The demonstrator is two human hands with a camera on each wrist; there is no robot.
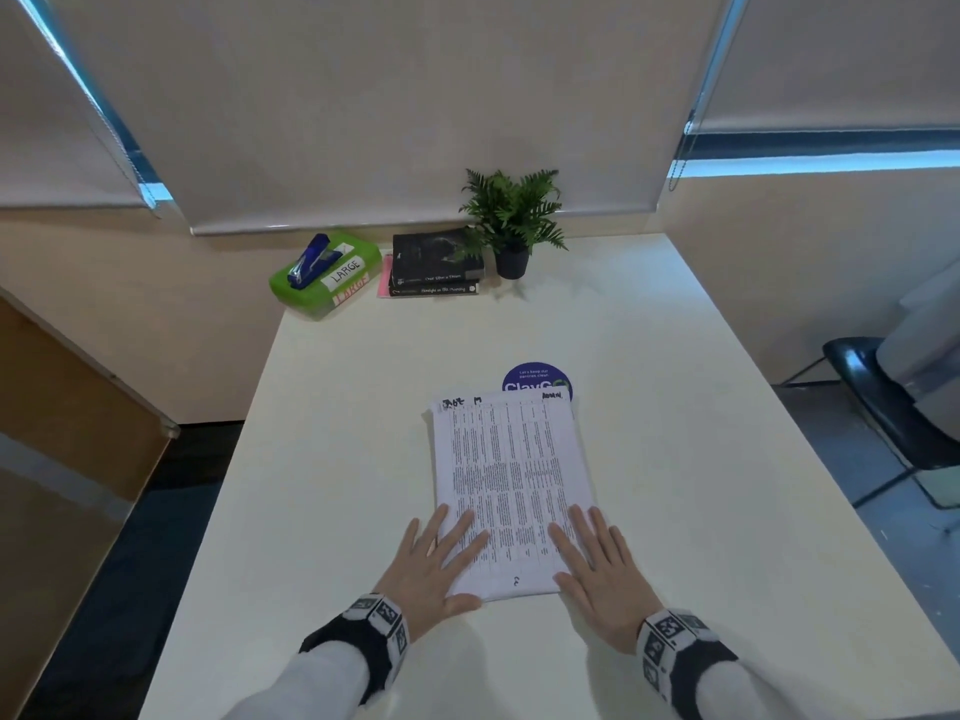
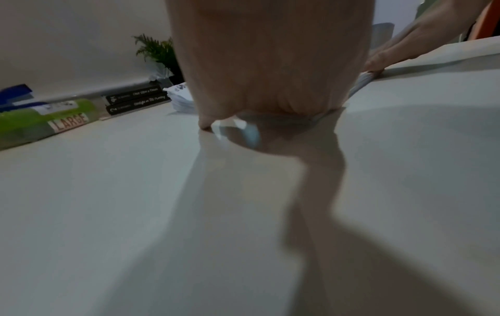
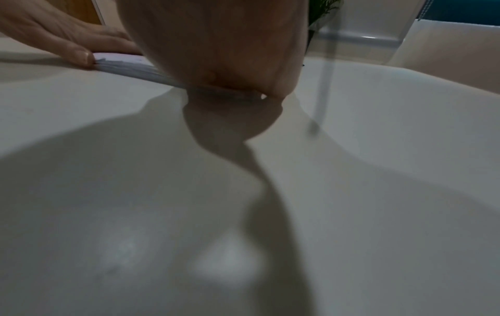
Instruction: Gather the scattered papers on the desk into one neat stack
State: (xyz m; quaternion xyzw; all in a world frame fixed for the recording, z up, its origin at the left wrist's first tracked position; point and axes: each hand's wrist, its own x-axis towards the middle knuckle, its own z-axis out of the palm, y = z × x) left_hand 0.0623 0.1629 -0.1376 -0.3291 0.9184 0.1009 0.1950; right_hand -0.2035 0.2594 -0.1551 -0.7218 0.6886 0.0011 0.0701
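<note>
One stack of printed white papers [image 1: 511, 485] lies in the middle of the cream desk [image 1: 332, 459], long side running away from me. My left hand [image 1: 441, 558] lies flat on the stack's near left corner, fingers straight and spread, thumb at the near edge. My right hand [image 1: 597, 558] lies flat on the near right corner in the same way. The left wrist view shows the palm [image 2: 270, 64] close up, with the stack's far corner [image 2: 181, 100] behind it. In the right wrist view the stack's edge [image 3: 129, 68] shows beside the other hand's thumb [image 3: 78, 56].
At the desk's far edge stand a green box [image 1: 324, 275] with a blue stapler [image 1: 311, 259] on it, two black books [image 1: 436, 262] and a small potted fern [image 1: 511, 220]. A round blue sticker [image 1: 537, 379] peeks from under the stack's far end. A dark chair [image 1: 883, 407] stands to the right.
</note>
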